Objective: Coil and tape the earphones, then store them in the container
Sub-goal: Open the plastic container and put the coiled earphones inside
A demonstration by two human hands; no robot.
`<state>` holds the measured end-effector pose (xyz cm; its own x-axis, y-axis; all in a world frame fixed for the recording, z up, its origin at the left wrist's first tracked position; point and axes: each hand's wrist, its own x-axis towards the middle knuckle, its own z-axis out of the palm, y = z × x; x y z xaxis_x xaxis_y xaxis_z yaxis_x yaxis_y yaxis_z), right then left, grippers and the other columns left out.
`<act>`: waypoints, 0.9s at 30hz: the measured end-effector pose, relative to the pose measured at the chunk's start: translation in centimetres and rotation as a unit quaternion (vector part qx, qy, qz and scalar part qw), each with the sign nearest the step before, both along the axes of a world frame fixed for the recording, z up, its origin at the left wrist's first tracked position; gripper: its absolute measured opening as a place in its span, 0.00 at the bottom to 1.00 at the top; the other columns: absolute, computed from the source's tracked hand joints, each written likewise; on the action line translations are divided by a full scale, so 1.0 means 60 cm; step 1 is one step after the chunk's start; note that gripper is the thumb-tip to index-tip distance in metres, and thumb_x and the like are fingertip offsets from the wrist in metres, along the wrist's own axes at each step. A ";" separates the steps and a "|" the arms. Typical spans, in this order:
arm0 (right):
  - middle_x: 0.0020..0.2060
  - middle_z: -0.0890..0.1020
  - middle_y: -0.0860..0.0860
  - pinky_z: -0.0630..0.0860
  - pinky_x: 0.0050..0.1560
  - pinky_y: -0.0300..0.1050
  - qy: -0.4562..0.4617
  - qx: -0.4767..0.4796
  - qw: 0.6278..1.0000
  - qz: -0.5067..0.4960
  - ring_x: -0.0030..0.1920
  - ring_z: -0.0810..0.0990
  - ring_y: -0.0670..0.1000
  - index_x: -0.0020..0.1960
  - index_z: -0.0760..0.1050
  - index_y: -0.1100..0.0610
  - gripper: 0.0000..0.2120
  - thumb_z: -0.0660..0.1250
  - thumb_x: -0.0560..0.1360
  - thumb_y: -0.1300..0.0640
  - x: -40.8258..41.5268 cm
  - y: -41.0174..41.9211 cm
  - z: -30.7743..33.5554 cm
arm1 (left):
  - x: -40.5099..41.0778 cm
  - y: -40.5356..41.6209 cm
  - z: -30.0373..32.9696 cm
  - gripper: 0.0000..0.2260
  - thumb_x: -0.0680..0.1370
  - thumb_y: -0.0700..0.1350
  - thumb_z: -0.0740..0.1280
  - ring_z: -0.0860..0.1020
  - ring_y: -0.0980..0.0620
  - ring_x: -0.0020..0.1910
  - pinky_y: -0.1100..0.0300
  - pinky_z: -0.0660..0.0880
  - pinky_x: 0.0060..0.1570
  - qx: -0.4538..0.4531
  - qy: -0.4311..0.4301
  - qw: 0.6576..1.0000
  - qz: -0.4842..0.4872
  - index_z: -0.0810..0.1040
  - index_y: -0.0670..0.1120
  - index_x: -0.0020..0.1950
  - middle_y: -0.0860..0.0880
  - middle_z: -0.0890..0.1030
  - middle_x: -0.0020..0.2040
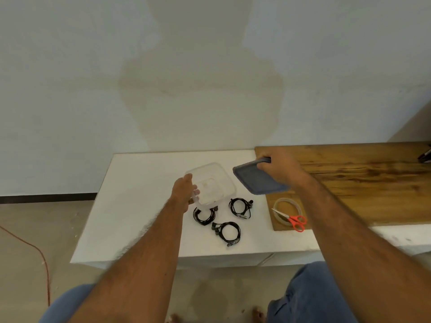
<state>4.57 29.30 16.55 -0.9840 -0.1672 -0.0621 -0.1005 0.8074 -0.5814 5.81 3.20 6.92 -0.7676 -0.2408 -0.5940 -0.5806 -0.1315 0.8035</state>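
A clear square plastic container (221, 176) stands open on the white table (140, 206). My left hand (183, 193) grips its near left rim. My right hand (278, 166) holds the container's blue-grey lid (251, 180) tilted in the air, just right of the container. Three black coiled earphones lie on the table in front of the container: one (204, 215) partly under its near corner, one (240, 207) to the right, one (227, 231) nearest me. The container looks empty.
A roll of clear tape (286, 212) and red-handled scissors (295, 221) lie on the near left corner of a wooden board (361, 183) at the right. An orange cable (35, 248) runs over the floor at the left. My knees are below the table edge.
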 end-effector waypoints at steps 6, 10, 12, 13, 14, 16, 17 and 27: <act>0.34 0.80 0.55 0.71 0.35 0.48 0.166 0.118 0.978 -0.048 0.37 0.76 0.56 0.41 0.83 0.59 0.06 0.68 0.72 0.65 -0.031 -0.003 -0.093 | -0.047 0.010 -0.039 0.10 0.81 0.45 0.56 0.76 0.48 0.41 0.52 0.76 0.42 -0.035 -0.001 0.999 -0.011 0.71 0.43 0.58 0.44 0.75 0.45; 0.33 0.80 0.50 0.67 0.36 0.45 0.230 0.243 0.940 -0.068 0.38 0.76 0.56 0.39 0.84 0.54 0.05 0.75 0.67 0.63 -0.040 0.000 -0.145 | -0.068 0.012 -0.060 0.11 0.81 0.45 0.54 0.76 0.49 0.40 0.55 0.74 0.36 -0.049 -0.020 0.998 -0.036 0.71 0.43 0.59 0.43 0.77 0.48; 0.37 0.82 0.49 0.69 0.40 0.48 0.236 0.266 0.932 -0.074 0.41 0.77 0.56 0.41 0.84 0.54 0.06 0.75 0.67 0.63 -0.045 0.009 -0.164 | -0.081 0.014 -0.069 0.12 0.82 0.47 0.54 0.77 0.50 0.41 0.56 0.74 0.36 -0.061 -0.023 0.997 -0.050 0.70 0.44 0.60 0.43 0.77 0.49; 0.38 0.82 0.50 0.70 0.41 0.49 0.240 0.271 0.929 -0.081 0.41 0.77 0.56 0.41 0.84 0.54 0.06 0.74 0.67 0.63 -0.047 0.013 -0.170 | -0.088 0.015 -0.072 0.12 0.82 0.48 0.53 0.77 0.50 0.41 0.56 0.74 0.37 -0.065 -0.023 0.996 -0.056 0.70 0.44 0.59 0.43 0.78 0.50; 0.39 0.83 0.50 0.71 0.42 0.50 0.240 0.275 0.927 -0.087 0.41 0.78 0.56 0.41 0.84 0.54 0.06 0.75 0.66 0.64 -0.048 0.018 -0.175 | -0.095 0.017 -0.074 0.12 0.82 0.48 0.53 0.77 0.50 0.41 0.56 0.74 0.37 -0.069 -0.022 0.995 -0.062 0.70 0.44 0.59 0.44 0.78 0.50; 0.38 0.83 0.52 0.72 0.42 0.51 0.235 0.284 0.925 -0.091 0.40 0.78 0.57 0.39 0.83 0.55 0.07 0.75 0.64 0.65 -0.044 0.028 -0.186 | -0.108 0.022 -0.079 0.12 0.82 0.48 0.53 0.77 0.50 0.41 0.57 0.74 0.36 -0.071 -0.021 0.995 -0.073 0.70 0.44 0.60 0.44 0.77 0.50; 0.37 0.83 0.53 0.72 0.41 0.51 0.231 0.289 0.925 -0.089 0.39 0.78 0.58 0.38 0.83 0.56 0.07 0.75 0.63 0.66 -0.039 0.033 -0.194 | -0.113 0.024 -0.082 0.12 0.82 0.48 0.53 0.76 0.50 0.41 0.57 0.73 0.36 -0.072 -0.021 0.994 -0.078 0.70 0.44 0.60 0.44 0.77 0.50; 0.41 0.80 0.54 0.74 0.41 0.50 0.085 0.319 0.940 -0.085 0.44 0.77 0.56 0.45 0.81 0.57 0.03 0.72 0.71 0.58 -0.018 0.055 -0.273 | -0.146 0.056 -0.100 0.15 0.82 0.51 0.54 0.77 0.46 0.47 0.52 0.79 0.40 -0.134 -0.007 0.986 -0.099 0.70 0.42 0.60 0.44 0.75 0.51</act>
